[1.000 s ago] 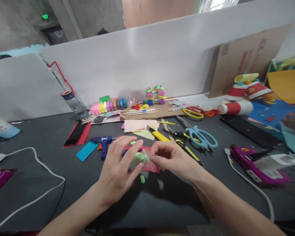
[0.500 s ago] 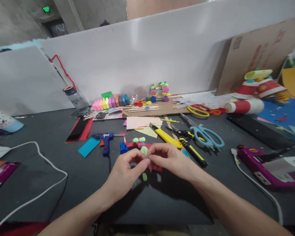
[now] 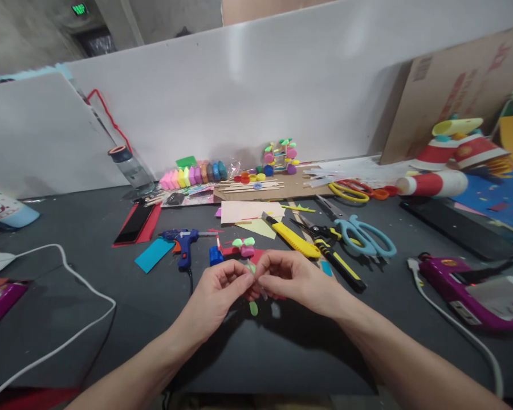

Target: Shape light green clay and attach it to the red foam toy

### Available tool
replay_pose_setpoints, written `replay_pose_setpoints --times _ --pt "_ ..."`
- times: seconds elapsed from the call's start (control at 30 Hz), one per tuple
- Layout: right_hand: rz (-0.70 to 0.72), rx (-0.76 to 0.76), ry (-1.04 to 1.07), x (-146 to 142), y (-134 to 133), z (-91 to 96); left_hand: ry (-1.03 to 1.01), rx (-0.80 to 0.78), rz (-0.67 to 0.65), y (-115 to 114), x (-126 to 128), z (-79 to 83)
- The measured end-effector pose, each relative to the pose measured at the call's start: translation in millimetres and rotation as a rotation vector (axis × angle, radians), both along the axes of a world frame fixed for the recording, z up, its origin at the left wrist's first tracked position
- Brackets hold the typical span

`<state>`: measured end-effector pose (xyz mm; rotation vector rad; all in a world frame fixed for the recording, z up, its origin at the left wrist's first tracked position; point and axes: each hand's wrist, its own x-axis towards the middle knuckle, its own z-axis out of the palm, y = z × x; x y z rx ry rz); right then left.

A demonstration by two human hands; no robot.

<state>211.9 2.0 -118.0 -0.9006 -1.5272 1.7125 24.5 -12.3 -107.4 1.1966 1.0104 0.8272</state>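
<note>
Head view: left hand (image 3: 224, 287) and right hand (image 3: 299, 280) pinch a wrapped green piece (image 3: 251, 266) at the near middle of the bench (image 3: 154, 307)

At the far left, a pale patterned cup (image 3: 8, 208) lies tilted, with a white cable (image 3: 89, 285) curving nearer. A black phone (image 3: 134, 223) rests on red card, and a blue card (image 3: 154, 255) sits just beside the blue glue gun (image 3: 184, 246). Right of that comes a small blue block (image 3: 216, 255).

The left hand is nearly closed, its thumb and forefinger pressed together and its other fingers curled in. Between the two hands, the wrapped green piece shows only in part; its clear wrapping pokes out below the fingertips, which hide the exact grip. A loose green bit (image 3: 253, 308) lies on the bench just nearer. The right hand is also mostly closed, thumb against forefinger, and its tips touch those of the left.

Farther right lie a yellow cutter (image 3: 297, 239), a black-and-yellow cutter (image 3: 340, 266) and light-blue scissors (image 3: 365, 236). A purple device (image 3: 470, 293) is well apart at the right.
</note>
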Motion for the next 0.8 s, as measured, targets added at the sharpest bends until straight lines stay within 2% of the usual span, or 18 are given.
replay_pose_setpoints --times 0.5,0.8 --pt "0.039 -0.072 -0.037 4 2 -2.9 -0.025 -0.019 -0.029 2 3 -10.1" --pt "-0.025 -0.072 -0.095 2 -2 -0.6 0.000 0.000 -0.040 1 4 -14.6"
